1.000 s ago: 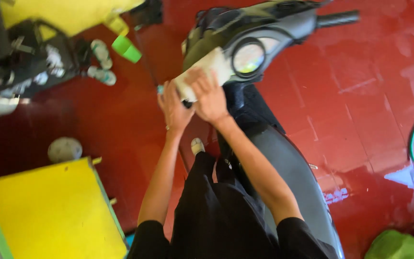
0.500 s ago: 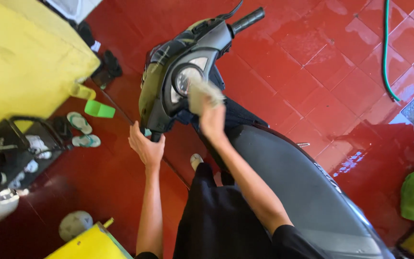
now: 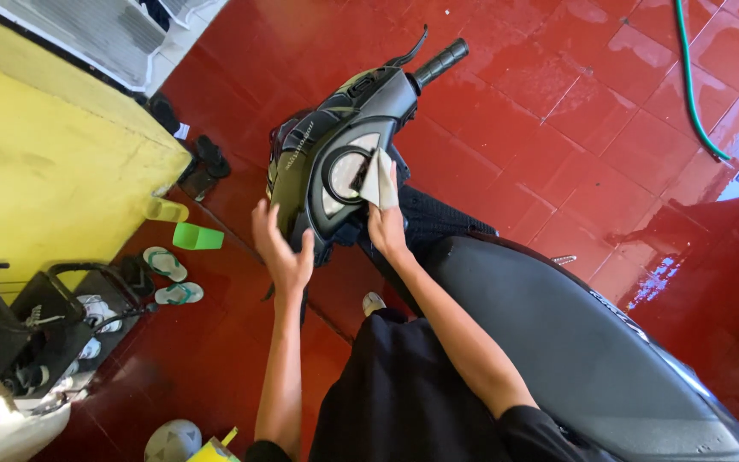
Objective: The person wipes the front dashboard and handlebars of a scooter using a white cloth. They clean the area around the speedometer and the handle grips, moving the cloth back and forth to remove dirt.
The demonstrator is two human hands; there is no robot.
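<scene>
**Cloth on the scooter's dial, other hand steadying the dash**

The right hand (image 3: 387, 227) reaches forward with the arm almost straight, fingers closed on a pale cloth (image 3: 380, 178) pressed against the round speedometer (image 3: 345, 174) of the dark scooter (image 3: 506, 299). The left hand (image 3: 282, 248) is open, fingers spread, palm turned toward the left edge of the dash panel; whether it touches the panel is unclear. The cloth hangs as one folded piece, its long side running up from the fingers over the dial's right half. The scooter's long axis runs from lower right to upper left, its one visible handlebar grip (image 3: 440, 62) pointing to the upper right. Two sandals (image 3: 168, 278) lie on the red tiled floor (image 3: 558, 128), beside one green container (image 3: 197, 237). One green hose (image 3: 696, 94) curves at the upper right.
</scene>
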